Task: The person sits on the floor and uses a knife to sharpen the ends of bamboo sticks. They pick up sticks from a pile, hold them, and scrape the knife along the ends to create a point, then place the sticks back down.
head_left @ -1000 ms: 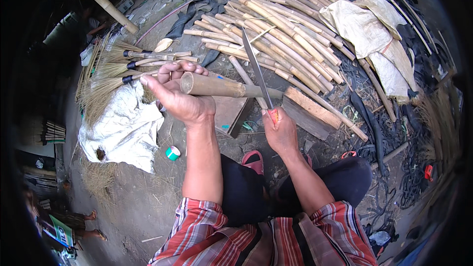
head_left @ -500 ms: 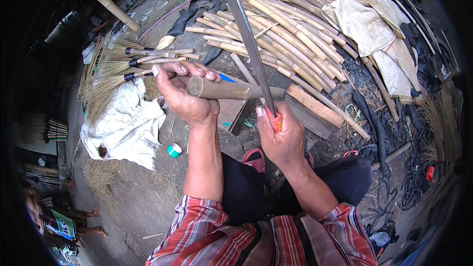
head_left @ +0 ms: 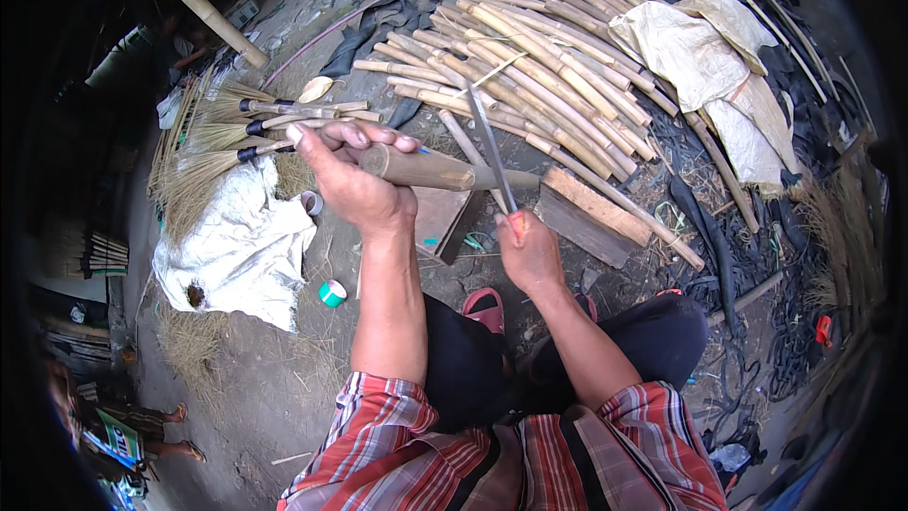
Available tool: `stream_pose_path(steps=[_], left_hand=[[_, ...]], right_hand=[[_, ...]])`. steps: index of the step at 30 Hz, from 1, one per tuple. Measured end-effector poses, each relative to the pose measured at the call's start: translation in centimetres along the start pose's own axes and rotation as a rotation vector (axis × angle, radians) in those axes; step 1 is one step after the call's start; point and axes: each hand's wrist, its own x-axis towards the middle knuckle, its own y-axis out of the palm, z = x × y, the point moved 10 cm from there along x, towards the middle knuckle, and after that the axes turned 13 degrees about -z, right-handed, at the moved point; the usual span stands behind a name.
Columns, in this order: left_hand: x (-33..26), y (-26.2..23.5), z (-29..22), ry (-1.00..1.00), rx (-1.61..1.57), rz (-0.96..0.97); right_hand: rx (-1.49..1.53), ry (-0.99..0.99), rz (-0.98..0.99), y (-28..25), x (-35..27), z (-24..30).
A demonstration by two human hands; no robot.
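One wide stretch of grey ground [head_left: 246, 416] carries a heap of bamboo poles [head_left: 553, 66], a pale sack [head_left: 695, 52] at its right side, a white sack [head_left: 236, 246] and bristle brooms [head_left: 222, 137] off left. The hands are apart: a bamboo piece [head_left: 430, 170] sits in the upturned, curled left hand [head_left: 364, 189], thick end nearest, and runs rightward past a knife [head_left: 489, 142] clamped in the right hand [head_left: 532, 255]. Whether knife and bamboo touch is hard to tell; the grip hides most of the knife's handle, and the far left is too dark to make out.

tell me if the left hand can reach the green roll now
Probably not without letting go: the left hand holds the bamboo piece, though nothing lies over the green roll on the ground.
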Motion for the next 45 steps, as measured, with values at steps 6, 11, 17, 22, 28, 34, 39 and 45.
stream_pose_path(steps=[6, 11, 17, 22, 28, 34, 39, 45], left_hand=[[-0.4, 0.2, -0.4, 0.149, -0.027, 0.015], [-0.5, 1.9, -0.2, 0.082, 0.036, 0.189], [-0.7, 2.0, -0.9, 0.16, 0.066, 0.028], [-1.5, 3.1, -0.4, 0.259, 0.091, 0.075], [-2.4, 4.2, 0.8, 0.171, 0.087, 0.252], [-2.2, 3.0, 0.8, 0.185, 0.103, 0.012], [-3.8, 4.7, 1.8, 0.229, 0.035, 0.319], [-2.8, 4.1, 1.7, 0.094, 0.009, 0.267]], right_hand=[[0.211, -0.186, -0.078, 0.8, 0.0, 1.3], [0.248, -0.156, 0.002, 1.3, 0.6, 2.7], [0.278, -0.281, -0.008, 0.5, 0.2, 5.2], [0.075, -0.043, -0.12, 0.0, 2.7, 0.9], [0.364, -0.234, -0.054, -0.1, 1.7, 2.8], [0.089, 0.014, -0.016, 0.4, 2.2, -0.1], [0.349, -0.243, -0.07, -0.2, 1.7, 1.4], [0.3, -0.185, -0.013, 0.4, 1.9, 1.6]])
